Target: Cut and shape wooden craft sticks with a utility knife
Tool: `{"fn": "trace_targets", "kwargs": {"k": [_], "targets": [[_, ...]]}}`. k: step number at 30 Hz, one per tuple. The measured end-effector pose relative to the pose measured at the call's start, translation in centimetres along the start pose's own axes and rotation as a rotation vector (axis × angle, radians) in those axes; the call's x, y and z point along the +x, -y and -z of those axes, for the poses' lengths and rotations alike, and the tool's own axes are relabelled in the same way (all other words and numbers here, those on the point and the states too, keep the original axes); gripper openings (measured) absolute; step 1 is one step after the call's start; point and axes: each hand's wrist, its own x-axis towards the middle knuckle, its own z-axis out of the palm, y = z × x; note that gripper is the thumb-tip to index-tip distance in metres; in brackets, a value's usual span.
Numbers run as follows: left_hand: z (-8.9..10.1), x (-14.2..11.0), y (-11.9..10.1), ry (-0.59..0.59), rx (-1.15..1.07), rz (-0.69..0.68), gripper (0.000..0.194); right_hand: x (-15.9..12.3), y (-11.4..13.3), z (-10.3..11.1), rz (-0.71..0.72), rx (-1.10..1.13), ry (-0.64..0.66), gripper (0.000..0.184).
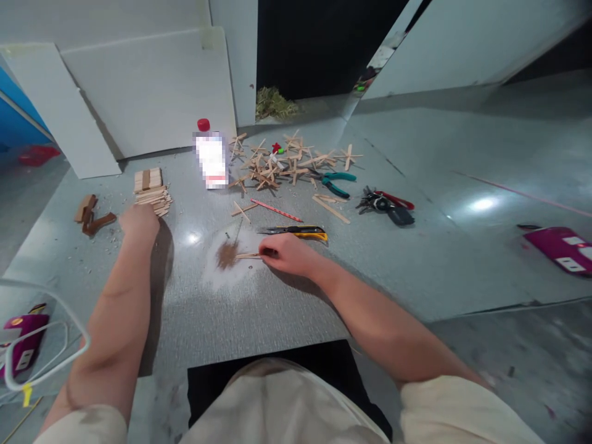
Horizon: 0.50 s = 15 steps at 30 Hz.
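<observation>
1. While the right hand is closed in a pinch, the thin wooden sticks in it jut leftward past the fingertips, low over the grey table, their far ends at the edge of a brown powdery patch.
2. Just beyond that hand lies a yellow-and-black utility knife, near its knuckles.
3. At the other side, the left hand reaches down to the near end of a stack of wooden sticks; its fingers are curled out of sight, so one cannot tell whether they grip any.
4. Left of it sit brown pieces; a banded bundle lies behind the stack.
5. Farther off are a red patterned rod, keys and teal-handled pliers.
6. Past these spreads a pile of crossed sticks.
7. Beside the pile's left edge stands a bottle, its red cap on; blurring hides its contents.
8. Behind it leans a white board.
</observation>
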Motion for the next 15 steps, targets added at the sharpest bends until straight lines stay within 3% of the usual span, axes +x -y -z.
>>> {"fn": "trace_targets", "kwargs": {"k": [8,15], "targets": [[-0.9,1.1,0.8,-0.030,0.046,-0.056,0.041,0.2,-0.2,0.1,-0.012,-0.010,-0.026,0.008],[-0.6,1.3,0.9,-0.024,0.050,-0.094,0.041,0.3,-0.4,0.4,-0.020,-0.031,-0.038,0.008]]}}
